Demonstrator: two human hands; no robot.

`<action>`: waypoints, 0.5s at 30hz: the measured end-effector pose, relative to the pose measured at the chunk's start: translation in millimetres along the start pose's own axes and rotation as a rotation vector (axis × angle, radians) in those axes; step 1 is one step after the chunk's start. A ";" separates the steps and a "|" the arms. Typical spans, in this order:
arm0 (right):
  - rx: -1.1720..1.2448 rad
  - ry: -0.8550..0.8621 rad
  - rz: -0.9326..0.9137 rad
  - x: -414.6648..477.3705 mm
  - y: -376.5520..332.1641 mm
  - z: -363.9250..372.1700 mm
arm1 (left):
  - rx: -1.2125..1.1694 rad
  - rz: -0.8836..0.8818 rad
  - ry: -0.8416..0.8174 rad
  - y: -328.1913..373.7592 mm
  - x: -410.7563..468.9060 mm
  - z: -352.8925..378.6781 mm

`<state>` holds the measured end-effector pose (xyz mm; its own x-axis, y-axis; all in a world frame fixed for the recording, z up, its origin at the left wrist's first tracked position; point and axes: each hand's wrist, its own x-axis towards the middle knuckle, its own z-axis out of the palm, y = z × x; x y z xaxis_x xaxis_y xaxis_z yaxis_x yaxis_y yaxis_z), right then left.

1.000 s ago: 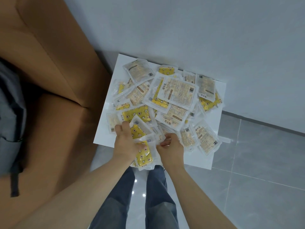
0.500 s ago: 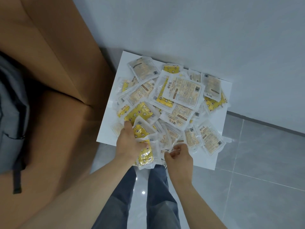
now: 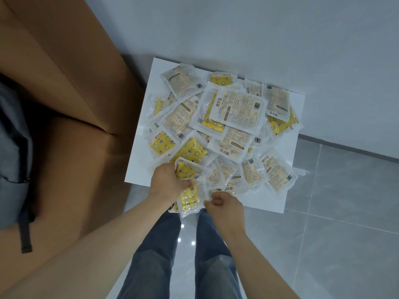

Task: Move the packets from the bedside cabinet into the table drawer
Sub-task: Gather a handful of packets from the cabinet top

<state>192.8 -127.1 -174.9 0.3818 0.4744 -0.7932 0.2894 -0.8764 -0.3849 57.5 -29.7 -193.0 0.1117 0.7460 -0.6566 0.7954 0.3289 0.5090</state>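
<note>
- Centre of the frame: a heap of clear plastic packets point(image 3: 237, 111), yellow-patterned or cream-printed, covers the white bedside cabinet top point(image 3: 140, 169); nearly all are left to move.
- Lower centre: the left hand point(image 3: 166, 184) grips a small bunch of yellow packets point(image 3: 187, 198) at the cabinet's near edge.
- Just right of it, the right hand point(image 3: 224, 203), fingers curled, pinches that bunch's clear edge.
- The table drawer is out of view; no packet is seen delivered.

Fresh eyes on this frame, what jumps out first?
A sprawling heap of packets, yellow-patterned and printed-white, covers most of the white cabinet top against the wall. At its near edge the left hand grips a bundle of packets while the right hand pinches the bundle's edge. A big brown cardboard box fills the left side.
</note>
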 end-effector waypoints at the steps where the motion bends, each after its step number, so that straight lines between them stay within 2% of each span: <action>1: 0.017 0.000 0.005 0.5 0.9 0.2 | -0.017 0.011 -0.019 -0.1 1.0 -2.4; 4: 0.061 -0.015 0.018 1.8 1.3 0.2 | -0.037 0.023 -0.070 2.1 2.8 -10.0; 8: 0.040 -0.055 -0.012 4.1 -1.2 0.4 | -0.108 -0.043 -0.099 2.8 7.9 -21.0; 15: 0.123 -0.144 0.003 13.8 -13.5 -0.4 | -0.490 -0.245 -0.189 -10.3 22.6 -32.5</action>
<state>194.5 -108.7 -180.5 0.2505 0.4630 -0.8502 0.1753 -0.8854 -0.4306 32.5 2.6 -195.0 0.0991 0.5129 -0.8527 0.4474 0.7425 0.4986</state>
